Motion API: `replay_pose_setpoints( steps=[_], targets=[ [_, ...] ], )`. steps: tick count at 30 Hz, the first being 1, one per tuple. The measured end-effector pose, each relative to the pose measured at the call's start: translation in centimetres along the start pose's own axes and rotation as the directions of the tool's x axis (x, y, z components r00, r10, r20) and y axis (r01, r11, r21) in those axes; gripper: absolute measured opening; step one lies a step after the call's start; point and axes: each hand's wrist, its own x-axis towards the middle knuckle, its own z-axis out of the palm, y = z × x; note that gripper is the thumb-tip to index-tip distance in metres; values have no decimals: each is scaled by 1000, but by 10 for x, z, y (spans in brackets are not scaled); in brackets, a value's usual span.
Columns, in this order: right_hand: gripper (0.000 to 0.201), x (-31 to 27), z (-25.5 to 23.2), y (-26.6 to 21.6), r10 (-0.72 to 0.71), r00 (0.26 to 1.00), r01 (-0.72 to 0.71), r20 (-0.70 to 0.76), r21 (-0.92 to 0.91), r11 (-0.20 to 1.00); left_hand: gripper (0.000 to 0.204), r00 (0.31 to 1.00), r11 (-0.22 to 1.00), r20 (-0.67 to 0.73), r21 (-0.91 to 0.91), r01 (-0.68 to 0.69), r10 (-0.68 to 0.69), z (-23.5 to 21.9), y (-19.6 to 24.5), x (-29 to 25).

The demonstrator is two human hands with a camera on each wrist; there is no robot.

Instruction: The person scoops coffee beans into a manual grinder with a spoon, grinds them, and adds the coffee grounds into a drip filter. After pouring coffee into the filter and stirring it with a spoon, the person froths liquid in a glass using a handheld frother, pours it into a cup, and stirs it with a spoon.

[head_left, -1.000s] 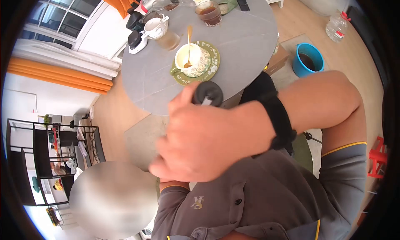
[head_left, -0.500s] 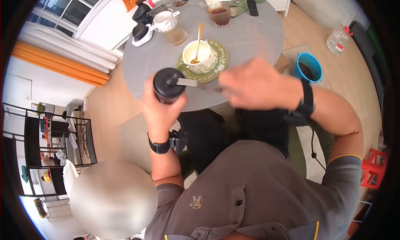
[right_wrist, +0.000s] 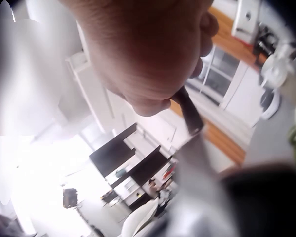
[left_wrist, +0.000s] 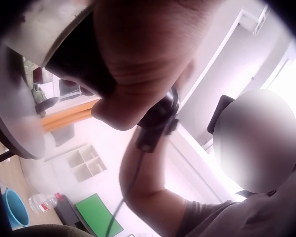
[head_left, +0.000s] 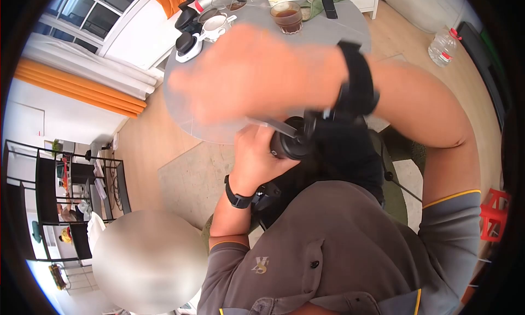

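My left hand (head_left: 252, 157) grips the dark body of a hand coffee grinder (head_left: 291, 146), held above my lap near the table's edge. A flat metal crank arm (head_left: 272, 125) reaches out from its black lid. My right hand (head_left: 246, 77), blurred in the head view, is above and across the grinder. In the right wrist view its fingers curl around the crank's dark knob (right_wrist: 190, 112). The grinder's dark side (left_wrist: 79, 64) shows beside the palm in the left wrist view. The patterned cup and green saucer are hidden behind my right hand and forearm.
On the round grey table (head_left: 183, 110) are a glass of brown liquid (head_left: 286, 19), a white dripper (head_left: 216, 26), a black-and-white device (head_left: 187, 44) and a green cloth (head_left: 316, 3). A water bottle (head_left: 444, 47) and blue bucket (left_wrist: 15, 207) stand on the floor.
My right hand has swung from the right side of the grinder to the left and forward, carrying the crank arm around. The left hand and grinder have shifted right and closer to my body.
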Motion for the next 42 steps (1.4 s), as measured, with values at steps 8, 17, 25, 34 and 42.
replay_pose_setpoints(
  steps=[8, 17, 25, 34, 42],
  targets=[
    [19, -136, -4, 30, 258, 950, -201, 177, -288, 936, 61, 920, 950, -241, -45, 308, -309, -27, -30, 5],
    [24, -80, 24, -73, -232, 971, 231, 59, 23, 973, 44, 935, 935, -48, -83, 346, -350, 5, -3, 9],
    [23, -15, -1, 38, 25, 996, -37, -88, -132, 991, 62, 999, 999, -47, -32, -13, 12, 0, 7, 5],
    [21, -153, 18, 2, 239, 948, -208, 209, -160, 965, 57, 912, 936, -234, 19, 351, -338, -19, -41, 18],
    [26, -59, 16, -58, -271, 961, 270, -56, -29, 963, 51, 924, 922, -68, 78, 380, -375, 13, 48, 11]
  ],
)
